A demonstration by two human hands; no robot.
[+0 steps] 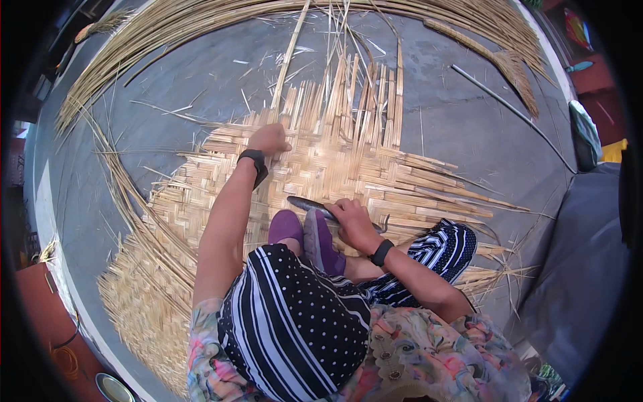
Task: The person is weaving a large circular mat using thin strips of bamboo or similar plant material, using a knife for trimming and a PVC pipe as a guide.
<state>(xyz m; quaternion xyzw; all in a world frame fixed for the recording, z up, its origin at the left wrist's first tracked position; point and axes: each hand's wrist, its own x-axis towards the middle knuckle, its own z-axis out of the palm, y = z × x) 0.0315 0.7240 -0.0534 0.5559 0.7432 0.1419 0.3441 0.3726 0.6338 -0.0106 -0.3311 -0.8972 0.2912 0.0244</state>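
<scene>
Mat: here it is, a broad straw-coloured woven mat of flattened cane strips (321, 167), flat on the floor beneath the person's purple slip-on shoes (321, 244), its far and right-hand ends loose and unwoven.
Left hand: curled low over the weave (269, 139), near the far edge; whether a strip is pinched inside, I can't tell.
Right hand: well apart from the left, fingers wrapped over a long dark tapered tool (311, 206) beside the shoes (351, 221).
Handling: light for its spread, I'd judge; springy along each strip, liable to split if bent sharply, edges probably sharp.
Best hold: the finished weave, several strips together; loose tips look likely to snag.
Floor: smooth grey, littered with pale slivers (221, 74).
Around: long straw-coloured stalks (134, 50) arc across the far side; a thin grey rod (516, 111) lies right; a grey fabric sheet (576, 241) drapes nearer.
</scene>
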